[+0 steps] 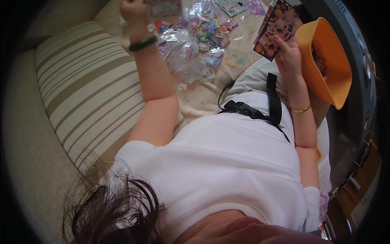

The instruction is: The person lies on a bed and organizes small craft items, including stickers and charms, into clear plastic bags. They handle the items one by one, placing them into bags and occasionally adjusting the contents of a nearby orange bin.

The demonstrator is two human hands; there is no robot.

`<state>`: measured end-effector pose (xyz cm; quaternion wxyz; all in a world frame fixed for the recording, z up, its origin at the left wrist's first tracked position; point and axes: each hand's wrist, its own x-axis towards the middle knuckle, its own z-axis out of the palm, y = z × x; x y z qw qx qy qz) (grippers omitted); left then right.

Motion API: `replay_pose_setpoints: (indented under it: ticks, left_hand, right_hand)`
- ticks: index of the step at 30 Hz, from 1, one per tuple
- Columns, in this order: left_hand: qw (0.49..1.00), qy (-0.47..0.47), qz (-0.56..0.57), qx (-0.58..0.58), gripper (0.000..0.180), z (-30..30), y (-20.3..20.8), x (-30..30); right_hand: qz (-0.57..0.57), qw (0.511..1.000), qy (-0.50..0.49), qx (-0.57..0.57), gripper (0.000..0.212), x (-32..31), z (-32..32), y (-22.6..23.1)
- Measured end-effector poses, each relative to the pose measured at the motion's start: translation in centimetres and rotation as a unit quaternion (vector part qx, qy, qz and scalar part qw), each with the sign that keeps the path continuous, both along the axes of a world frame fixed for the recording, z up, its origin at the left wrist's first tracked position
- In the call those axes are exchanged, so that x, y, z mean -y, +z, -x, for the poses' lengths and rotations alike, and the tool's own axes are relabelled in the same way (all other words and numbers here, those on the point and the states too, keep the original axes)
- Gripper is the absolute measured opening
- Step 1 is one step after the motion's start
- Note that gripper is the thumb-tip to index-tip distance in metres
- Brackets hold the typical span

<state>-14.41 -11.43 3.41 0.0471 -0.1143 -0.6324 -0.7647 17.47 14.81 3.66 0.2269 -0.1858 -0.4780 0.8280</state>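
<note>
**Both hands lifted over a spread of stickers, each with a sheet in its grip**

The left hand (132, 10), at the top of the frame left of centre, is closed into a fist around the edge of a pale, glossy printed sheet in a clear sleeve (164, 8). The sheet juts to the right of the knuckles, held up off the surface, probably so its face can be looked over. A dark green bead bracelet (142, 44) and a thin band sit on that wrist.

The right hand (289, 55), in the upper right, pinches a dark rectangular sticker sheet printed with orange and pink shapes (278, 26). The fingers curl behind the lower edge, one fingertip resting on the front, so the sheet stands tilted toward the person's view. A thin gold bangle (300, 109) circles that wrist.

Just right of this hand an orange plastic tub with a flared rim (333, 77) is tipped on its side, its mouth facing the person, so that its dark contents can be reached from the seat; what they are I cannot tell.

Between the two hands, at top centre, a loose heap of small colourful stickers and crumpled clear plastic wrappers (205, 38) lies scattered on a cream patterned cloth (203, 99), close enough for either hand to reach. A beige-and-white striped cushion (87, 93) fills the left of the frame. A black strap with a buckle (248, 110) crosses the person's white shirt.
</note>
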Motion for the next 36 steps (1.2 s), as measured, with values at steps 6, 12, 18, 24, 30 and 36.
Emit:
replay_pose_setpoints:
  ticks: [6,12,18,24,30,36]
  left_hand:
    - [0.96,0.091,0.26,0.048,0.037,12.0,-6.7,7.6]
    - [0.714,0.177,0.658,-0.162,0.063,1.4,-1.8,-0.6]
    - [0.709,-0.139,0.612,-0.322,0.05,-10.0,-4.4,-8.0]
    - [0.668,-0.096,0.695,-0.249,0.063,-18.4,-8.2,-9.6]
    - [0.736,-0.136,0.605,-0.273,0.072,-19.9,-12.0,-10.0]
    - [0.75,-0.201,0.574,-0.26,0.061,-12.1,-9.1,-5.6]
  right_hand:
    - [0.011,1.0,0.023,0.002,0.029,0.9,0.7,0.7]
    - [-0.035,0.999,0.022,0.01,0.028,0.5,-0.7,0.5]
    - [-0.145,0.984,0.096,0.034,0.042,2.2,-3.7,3.4]
    - [-0.16,0.981,0.112,0.022,0.046,3.6,-6.5,3.8]
    - [-0.199,0.975,0.089,0.035,0.044,4.1,-6.7,2.0]
    - [-0.197,0.977,0.064,0.042,0.036,5.1,-7.6,1.3]
